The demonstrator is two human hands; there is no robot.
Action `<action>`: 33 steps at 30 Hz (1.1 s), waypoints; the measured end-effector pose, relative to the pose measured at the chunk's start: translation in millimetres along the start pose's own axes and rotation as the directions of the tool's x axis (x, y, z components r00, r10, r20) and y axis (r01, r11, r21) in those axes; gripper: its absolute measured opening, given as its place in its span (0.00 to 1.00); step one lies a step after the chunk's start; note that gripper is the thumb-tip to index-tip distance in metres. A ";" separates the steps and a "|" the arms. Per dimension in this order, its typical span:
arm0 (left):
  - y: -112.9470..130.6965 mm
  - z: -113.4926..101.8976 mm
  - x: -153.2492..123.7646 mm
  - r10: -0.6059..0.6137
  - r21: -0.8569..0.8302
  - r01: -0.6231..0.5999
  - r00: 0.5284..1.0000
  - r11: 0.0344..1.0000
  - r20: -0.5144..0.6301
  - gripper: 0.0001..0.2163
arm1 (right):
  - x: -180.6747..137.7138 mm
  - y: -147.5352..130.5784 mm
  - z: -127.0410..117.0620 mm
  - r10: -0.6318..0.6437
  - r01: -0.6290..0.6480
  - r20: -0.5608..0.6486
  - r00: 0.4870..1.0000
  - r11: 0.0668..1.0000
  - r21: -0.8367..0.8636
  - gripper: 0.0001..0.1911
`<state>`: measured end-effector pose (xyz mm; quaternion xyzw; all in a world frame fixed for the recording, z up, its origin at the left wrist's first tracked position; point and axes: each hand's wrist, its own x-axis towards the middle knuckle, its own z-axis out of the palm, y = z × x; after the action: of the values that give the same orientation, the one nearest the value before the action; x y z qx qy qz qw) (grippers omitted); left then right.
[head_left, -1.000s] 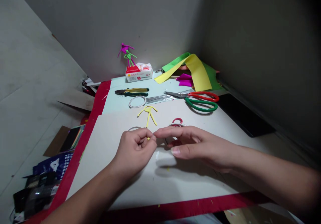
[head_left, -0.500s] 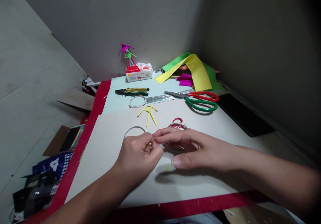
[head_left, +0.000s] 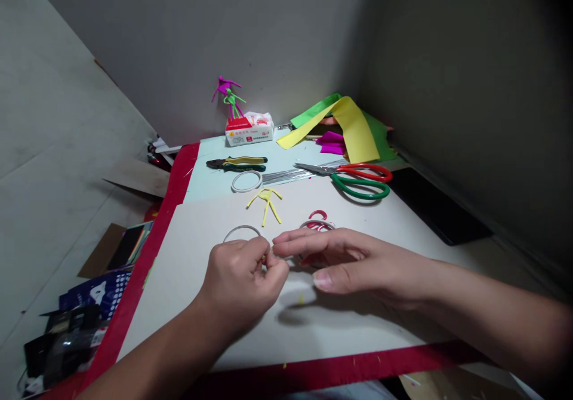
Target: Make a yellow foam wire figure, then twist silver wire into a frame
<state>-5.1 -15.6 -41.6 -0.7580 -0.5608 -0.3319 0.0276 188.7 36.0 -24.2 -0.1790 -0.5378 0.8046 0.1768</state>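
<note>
Near the middle of the worktop (head_left: 349, 334), a little toward its near edge, the left hand (head_left: 242, 277) has its fingers curled tight, thumb and forefinger pinched on a small piece (head_left: 264, 258) that is almost wholly hidden; what it is cannot be told. The right hand (head_left: 353, 265) lies flat and stretched out with its fingers loosely together, holding nothing, the forefinger tip meeting the left hand's pinch and the thumb apart below. Just beyond the left knuckles lies a thin grey wire ring (head_left: 242, 230); just beyond the right fingers sits a red wire coil (head_left: 318, 221). Farther back, a yellow wire figure (head_left: 265, 202) lies flat, then a white tape ring (head_left: 246, 180), pliers (head_left: 236, 163), a bundle of straight silver wires (head_left: 286, 176) and red-and-green-handled scissors (head_left: 360, 179). At the far edge stand a tissue pack (head_left: 249, 130) with pink and green figures (head_left: 228, 95) on it, and yellow and green paper strips (head_left: 353, 126) toward the far right corner.
</note>
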 end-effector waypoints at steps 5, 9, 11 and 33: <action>-0.7 -1.4 -0.8 0.023 -0.005 -0.023 1.000 1.000 -0.021 0.11 | -0.7 0.1 -2.0 0.019 -0.019 -0.017 1.000 1.000 -0.020 0.21; -0.9 -2.9 -1.1 0.046 -0.004 -0.046 0.998 0.999 -0.034 0.11 | -1.7 -2.3 -1.5 0.042 -0.044 -0.052 0.998 0.999 -0.031 0.21; -0.1 -4.0 -1.2 0.048 -0.008 -0.048 0.998 0.999 -0.038 0.11 | -1.9 -3.9 -0.8 0.057 -0.059 -0.070 0.996 0.998 -0.033 0.20; -4.5 -14.8 6.2 -0.462 -0.580 0.684 0.728 0.443 0.506 0.08 | 3.6 1.5 -5.5 -0.103 0.040 -0.339 0.935 0.981 -0.189 0.11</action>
<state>-15.1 -14.9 -28.3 -0.5004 -0.5996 -0.4087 -0.4723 188.1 41.7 -28.0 -0.3135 -0.5745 0.7018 0.2813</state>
